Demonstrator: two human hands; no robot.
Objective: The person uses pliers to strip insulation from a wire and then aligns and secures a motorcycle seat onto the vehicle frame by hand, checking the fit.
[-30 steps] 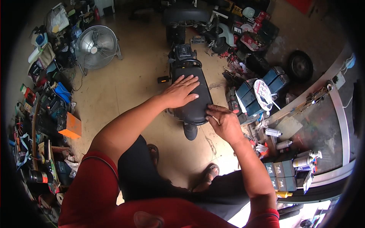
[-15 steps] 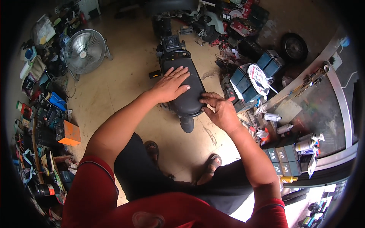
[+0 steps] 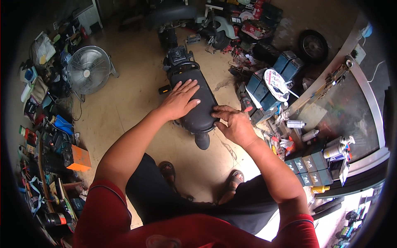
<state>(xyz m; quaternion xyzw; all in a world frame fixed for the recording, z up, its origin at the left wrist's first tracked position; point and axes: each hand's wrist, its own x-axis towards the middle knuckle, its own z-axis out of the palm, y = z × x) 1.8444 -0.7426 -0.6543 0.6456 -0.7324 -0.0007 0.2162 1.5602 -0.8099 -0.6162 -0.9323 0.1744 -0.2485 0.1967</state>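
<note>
A long black padded seat [image 3: 199,120] of a small scooter lies between my hands, its rounded end toward me. My left hand [image 3: 180,100] rests flat on the seat's upper face, fingers stretched out and thumb apart. At the near right edge, my right hand [image 3: 235,125] curls its fingers over the rim, with the thumb lower down at the seat's corner. What its fingertips press underneath is hidden. Below the rounded end shows a dark rear part [image 3: 202,141]. Beyond the seat are a curved black bar [image 3: 186,65] and a dark square box [image 3: 178,53].
A round metal fan [image 3: 88,69] stands at left, beside piled parts and an orange box [image 3: 77,158]. To the right are batteries [image 3: 285,62], a red-tipped tool [image 3: 246,103], spray cans [image 3: 296,124] and stacked boxes [image 3: 308,167]. A loose wheel [image 3: 313,46] leans at the far right.
The view has shifted slightly, so the scooter appears a little lower and farther left. Both hands keep their places on the seat, the left flat, the right at the edge.
</note>
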